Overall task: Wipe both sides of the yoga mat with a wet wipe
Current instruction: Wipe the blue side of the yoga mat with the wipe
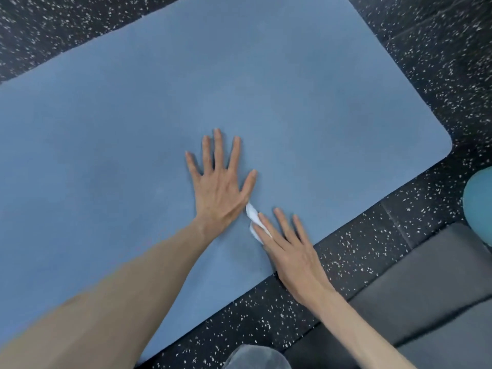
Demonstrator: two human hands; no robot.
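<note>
Mat: a blue mat lies flat on a black speckled floor, filling most of the view; its rounded corner sits at right, its near edge runs diagonally toward the person.
Left hand: the left hand lies palm down on the mat near the middle, fingers straight and spread, thumb angled out to the right; it holds nothing.
Right hand: the right hand lies palm down close to the mat's near edge, fingers straight and slightly fanned, pressing flat rather than curling.
Wipe: a small white wipe, crumpled, sits on the mat under the right hand's fingertips, poking out toward the base of the left thumb; whether it touches the left hand cannot be told.
Arms: both forearms are bare and reach in from the bottom of the view.
Floor pad: a dark grey pad lies on the floor at lower right, beside the mat's near edge.
Ball: part of a teal ball shows at the right border.
Knee: a grey rounded shape, perhaps a knee, sits at the bottom edge.
</note>
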